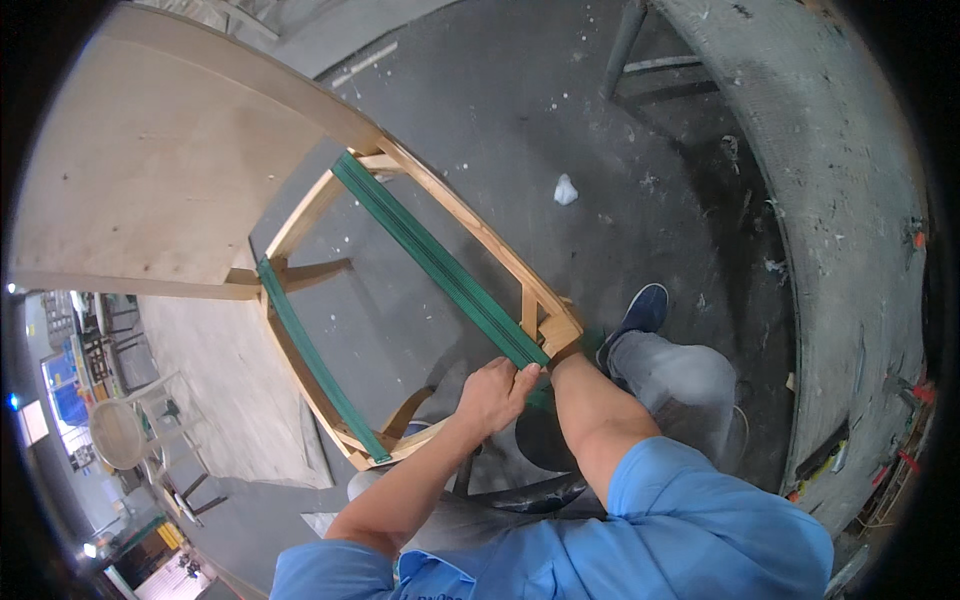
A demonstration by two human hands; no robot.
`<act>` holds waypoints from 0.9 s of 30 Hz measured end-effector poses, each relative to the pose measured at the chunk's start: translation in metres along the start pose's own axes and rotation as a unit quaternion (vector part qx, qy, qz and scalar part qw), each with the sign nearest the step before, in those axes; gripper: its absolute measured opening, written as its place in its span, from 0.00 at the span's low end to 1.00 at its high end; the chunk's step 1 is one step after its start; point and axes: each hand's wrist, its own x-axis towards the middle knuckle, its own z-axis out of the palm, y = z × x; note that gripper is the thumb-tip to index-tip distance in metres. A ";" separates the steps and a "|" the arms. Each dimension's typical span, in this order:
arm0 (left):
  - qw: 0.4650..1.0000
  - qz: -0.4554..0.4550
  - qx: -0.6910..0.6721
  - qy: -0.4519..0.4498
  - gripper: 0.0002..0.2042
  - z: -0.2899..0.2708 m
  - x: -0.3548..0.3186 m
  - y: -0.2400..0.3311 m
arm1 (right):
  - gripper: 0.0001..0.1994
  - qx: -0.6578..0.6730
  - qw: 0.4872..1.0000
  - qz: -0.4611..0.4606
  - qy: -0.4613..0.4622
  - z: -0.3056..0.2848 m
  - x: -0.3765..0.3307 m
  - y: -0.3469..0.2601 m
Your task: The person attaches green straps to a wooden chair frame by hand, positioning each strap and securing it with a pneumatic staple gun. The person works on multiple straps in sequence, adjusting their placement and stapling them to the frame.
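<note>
A light wooden chair frame (470,222) lies in front of me, its broad plywood back (170,150) toward the upper left. Two green webbing straps cross the open seat. One strap (440,262) runs along the right side, and my left hand (497,393) is closed on its near end with the thumb on top. The other strap (315,350) spans the left side, apart from my hands. My right forearm (595,410) reaches to the near right corner of the frame. Beyond the wrist, my right hand is hidden behind that corner and the strap, so its fingers do not show.
A grey, worn curved surface (830,230) rises on the right, with tools (825,455) by its lower end. My shoe (640,312) rests on the grey floor, near a white scrap (566,190). Another chair (125,435) and a pale board (235,370) are at left.
</note>
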 end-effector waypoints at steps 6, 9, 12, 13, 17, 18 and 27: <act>1.000 0.008 -0.017 -0.002 0.28 0.003 0.004 -0.004 | 0.20 -0.013 1.000 0.002 0.022 -0.024 0.021 0.002; 1.000 0.011 -0.027 0.011 0.28 0.004 0.006 -0.001 | 0.20 -0.017 0.999 0.004 0.031 -0.030 0.024 0.004; 1.000 -0.011 -0.001 -0.004 0.27 0.002 0.005 0.003 | 0.20 -0.024 0.999 0.005 0.028 -0.030 0.021 0.006; 0.999 -0.023 0.018 -0.013 0.27 0.003 0.005 0.004 | 0.19 -0.027 0.999 0.006 0.027 -0.030 0.020 0.007; 0.999 -0.001 0.030 0.017 0.27 0.007 0.002 0.003 | 0.19 -0.039 0.999 0.006 0.014 -0.027 0.017 0.014; 0.999 0.006 0.023 0.027 0.27 0.008 0.002 0.002 | 0.19 -0.040 0.999 0.007 0.012 -0.027 0.016 0.015; 1.000 0.015 0.024 0.006 0.26 0.012 0.001 -0.004 | 0.18 -0.055 0.998 -0.003 0.010 -0.029 0.021 0.012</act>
